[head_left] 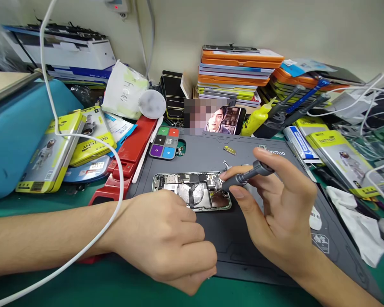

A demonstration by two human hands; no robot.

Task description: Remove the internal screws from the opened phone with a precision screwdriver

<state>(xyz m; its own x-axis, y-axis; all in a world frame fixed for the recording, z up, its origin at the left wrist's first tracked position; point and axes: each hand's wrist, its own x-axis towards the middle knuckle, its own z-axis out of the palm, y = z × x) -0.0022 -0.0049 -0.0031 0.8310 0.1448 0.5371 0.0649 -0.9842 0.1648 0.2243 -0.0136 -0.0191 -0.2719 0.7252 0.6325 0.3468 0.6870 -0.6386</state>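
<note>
An opened smartphone point(198, 179) lies on the dark grey work mat point(262, 264), its circuit board and inner parts bare. My right hand point(278, 200) grips a grey screwdriver point(243, 177) between thumb and fingers, with its tip down at the right end of the phone. My left hand point(166, 238) is curled closed over the phone's near edge, back of the hand up; its fingertips are hidden, so I cannot see what they hold, if anything. A small yellow-taped part point(229, 150) lies on the mat beyond the phone.
A white cable point(120, 183) crosses over my left forearm. Behind the mat, a phone playing video point(225, 119) leans by stacked boxes point(237, 68). Battery packs point(51, 149) lie left, more battery packs point(345, 157) right. A colored-square screw tray point(164, 143) and a tool holder point(275, 121) stand near.
</note>
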